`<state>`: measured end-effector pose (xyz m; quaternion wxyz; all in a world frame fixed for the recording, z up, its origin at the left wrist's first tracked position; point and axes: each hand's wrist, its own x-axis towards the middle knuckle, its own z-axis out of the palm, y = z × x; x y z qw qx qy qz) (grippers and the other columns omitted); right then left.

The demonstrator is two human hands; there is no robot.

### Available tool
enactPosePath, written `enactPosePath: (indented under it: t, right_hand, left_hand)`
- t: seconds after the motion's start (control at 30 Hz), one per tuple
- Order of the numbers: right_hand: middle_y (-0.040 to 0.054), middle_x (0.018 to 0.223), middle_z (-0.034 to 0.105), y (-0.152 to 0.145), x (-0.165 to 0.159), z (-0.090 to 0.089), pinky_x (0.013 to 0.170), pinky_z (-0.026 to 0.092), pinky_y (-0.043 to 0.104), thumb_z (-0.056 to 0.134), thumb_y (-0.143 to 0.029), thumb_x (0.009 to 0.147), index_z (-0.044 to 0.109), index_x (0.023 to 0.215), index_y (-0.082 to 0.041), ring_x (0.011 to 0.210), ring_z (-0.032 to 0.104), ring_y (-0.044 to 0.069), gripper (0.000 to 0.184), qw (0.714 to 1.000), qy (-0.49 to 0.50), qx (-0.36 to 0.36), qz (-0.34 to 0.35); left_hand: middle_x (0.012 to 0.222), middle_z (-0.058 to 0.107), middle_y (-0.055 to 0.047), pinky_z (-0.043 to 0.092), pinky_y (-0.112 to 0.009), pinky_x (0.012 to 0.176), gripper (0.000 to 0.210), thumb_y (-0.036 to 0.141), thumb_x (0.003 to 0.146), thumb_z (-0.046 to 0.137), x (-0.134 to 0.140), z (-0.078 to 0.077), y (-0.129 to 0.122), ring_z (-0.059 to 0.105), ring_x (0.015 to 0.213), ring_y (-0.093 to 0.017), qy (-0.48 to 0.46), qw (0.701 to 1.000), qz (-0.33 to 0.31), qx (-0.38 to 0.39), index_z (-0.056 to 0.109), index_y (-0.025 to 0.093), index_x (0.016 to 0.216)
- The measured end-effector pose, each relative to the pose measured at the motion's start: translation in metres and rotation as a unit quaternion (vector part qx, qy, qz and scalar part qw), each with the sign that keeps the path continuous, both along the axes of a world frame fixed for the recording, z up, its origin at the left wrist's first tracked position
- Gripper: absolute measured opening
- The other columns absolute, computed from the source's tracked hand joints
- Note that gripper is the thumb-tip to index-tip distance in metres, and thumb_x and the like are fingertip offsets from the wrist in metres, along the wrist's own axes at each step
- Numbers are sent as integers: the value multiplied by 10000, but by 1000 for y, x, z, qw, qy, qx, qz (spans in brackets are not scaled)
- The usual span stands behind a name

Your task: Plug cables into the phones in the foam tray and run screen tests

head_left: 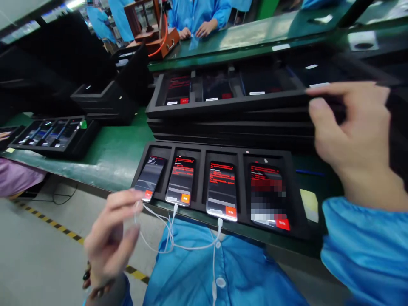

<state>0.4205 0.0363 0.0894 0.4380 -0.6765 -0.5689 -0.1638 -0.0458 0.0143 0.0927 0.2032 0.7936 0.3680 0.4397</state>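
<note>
My left hand (110,236) is at the lower left corner of a black foam tray (201,178). Its fingertips are at the bottom end of the leftmost phone (151,176), closed around the end of a white cable (156,211); blur partly hides the grip. White plugs sit in the bottom of the second phone (180,180) and the third phone (221,191). The rightmost phone (267,191) shows no cable. At the right, my right hand (357,131) pinches the front rim of an upper tray (229,104), thumb in front and index finger on top.
More black trays (229,127) are stacked under the upper one. Another tray of phones (51,134) lies on the green bench (117,148) at left, near dark bins (105,100). A wooden press fixture (164,42) and a co-worker in blue (200,17) are behind. Yellow paper (309,205) lies right.
</note>
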Motion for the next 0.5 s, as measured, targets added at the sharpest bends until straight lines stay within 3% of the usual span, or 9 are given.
enactPosePath:
  t: [0.03, 0.1, 0.2, 0.27, 0.37, 0.5]
  right_hand:
    - [167, 1204, 766, -12, -4, -10, 1067, 501, 567, 504, -616, 1109, 771, 1283, -175, 1199, 691, 336, 544, 999, 32, 11, 2]
    - [149, 1102, 782, -29, -9, -31, 841, 538, 473, 558, -631, 1066, 794, 1208, -208, 918, 703, 272, 505, 993, 119, 8, -6]
    - [108, 941, 777, -37, -8, -60, 640, 411, 398, 606, -634, 1014, 811, 1092, -224, 633, 538, 187, 465, 981, 193, -27, -23]
    - [107, 935, 773, -35, -5, -75, 653, 398, 398, 624, -611, 995, 810, 1030, -226, 661, 557, 202, 429, 981, 195, -11, -22]
    - [114, 905, 757, -28, -1, -90, 749, 459, 432, 623, -568, 994, 788, 912, -226, 812, 666, 276, 388, 982, 180, 53, -12]
    - [89, 781, 720, -26, 1, -103, 687, 456, 410, 610, -567, 969, 754, 805, -228, 725, 658, 271, 403, 977, 207, 24, -31]
  left_hand:
    - [1324, 766, -65, 567, -457, 1120, 284, 318, 1049, 675, -7, -6, 16, 710, 1261, -285, 16, 999, 32, 1, 767, 340, 1317]
    - [1326, 767, -98, 540, -427, 1126, 251, 326, 1054, 679, -22, -21, 43, 702, 1277, -282, 74, 992, 89, -50, 775, 256, 1275]
    - [1186, 787, -110, 570, -382, 992, 347, 498, 1046, 646, -42, -48, 61, 736, 1116, -272, 109, 965, 171, -169, 756, 203, 1193]
    - [1032, 773, -80, 559, -331, 850, 383, 577, 1026, 630, -49, -62, 61, 731, 958, -243, 111, 946, 211, -219, 719, 206, 1054]
    - [780, 674, -17, 468, -282, 680, 458, 648, 1019, 584, -52, -68, 56, 639, 739, -193, 134, 924, 258, -247, 615, 226, 844]
    - [675, 625, -16, 419, -296, 647, 635, 750, 1029, 459, -51, -66, 50, 579, 660, -190, 179, 901, 200, -341, 632, 217, 730]
